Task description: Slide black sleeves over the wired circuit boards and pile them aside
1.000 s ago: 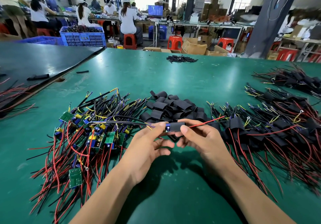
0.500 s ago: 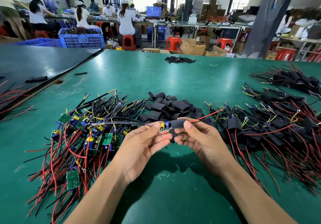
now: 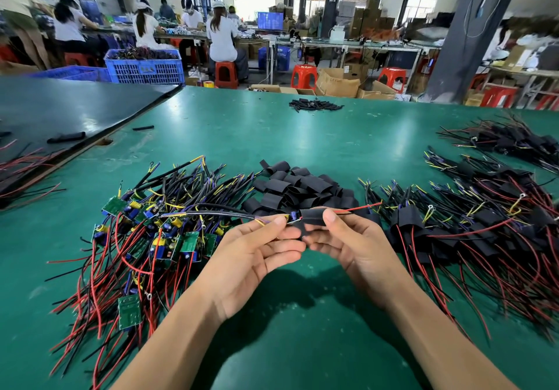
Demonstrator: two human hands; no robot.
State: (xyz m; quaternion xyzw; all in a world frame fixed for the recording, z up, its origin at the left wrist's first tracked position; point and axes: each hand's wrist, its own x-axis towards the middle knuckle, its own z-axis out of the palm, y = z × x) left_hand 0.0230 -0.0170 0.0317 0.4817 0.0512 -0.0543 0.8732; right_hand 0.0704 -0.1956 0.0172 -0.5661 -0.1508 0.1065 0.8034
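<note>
My left hand (image 3: 257, 250) pinches one wired circuit board (image 3: 292, 216) by its left end, where the yellow and purple wires leave it. My right hand (image 3: 348, 238) grips a black sleeve (image 3: 313, 216) that covers the board's right part; a blue capacitor still shows at the sleeve's left mouth. A red wire (image 3: 363, 207) sticks out to the right. Bare boards lie heaped (image 3: 157, 232) on the left. Loose black sleeves (image 3: 299, 187) lie just behind my hands. Sleeved boards (image 3: 472, 226) are piled on the right.
The green table (image 3: 302, 135) stretches ahead, with a small heap of black tubes (image 3: 314, 105) near its far edge. A dark board (image 3: 60, 108) overlaps the table at the left. Another sleeved pile (image 3: 511, 141) lies far right. Workers sit at benches behind blue crates (image 3: 145, 65).
The sleeve was fully over the board a second ago; now it sits further right and the board's blue capacitor end shows. Both hands stay in the same spot above the table.
</note>
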